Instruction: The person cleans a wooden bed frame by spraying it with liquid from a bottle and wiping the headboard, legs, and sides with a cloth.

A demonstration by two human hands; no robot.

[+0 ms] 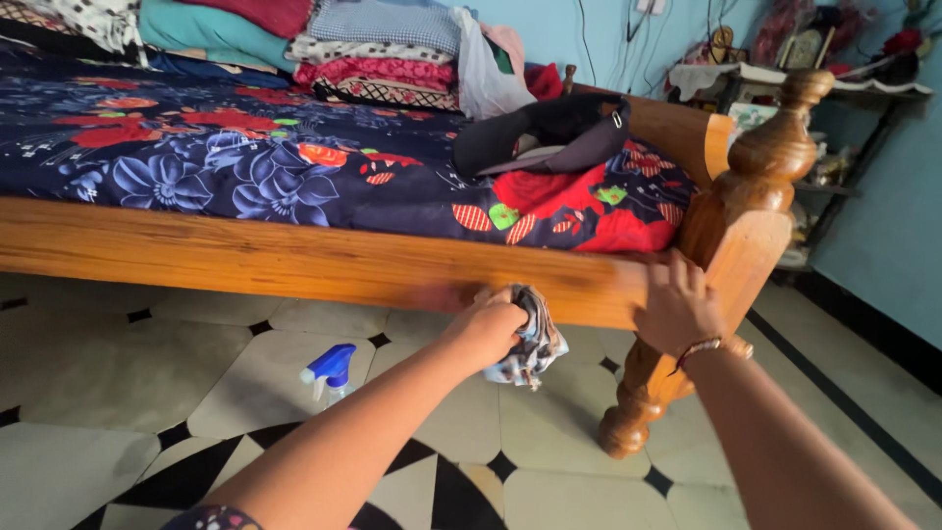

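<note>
Head view looks down on a wooden bed frame (pixel 294 260) beside a tiled floor (pixel 88 393). Left hand (pixel 488 329) is clenched around a bunched grey cloth (pixel 532 344), pressing it against the side rail. Right hand (pixel 677 306) lies open, fingers spread on the rail just beside the carved corner post (pixel 751 211). A blue-topped spray bottle (pixel 330 371) stands on the floor under the left forearm.

We see a glossy, smooth orange-brown wooden bed frame (pixel 294 263), a crumpled soft grey-patterned cloth rag (pixel 535 344), a matt navy floral cotton bedsheet (pixel 245 157), a shiny blue-capped clear plastic spray bottle (pixel 331 371) and polished cream-and-black stone floor tiles (pixel 118 393).
</note>
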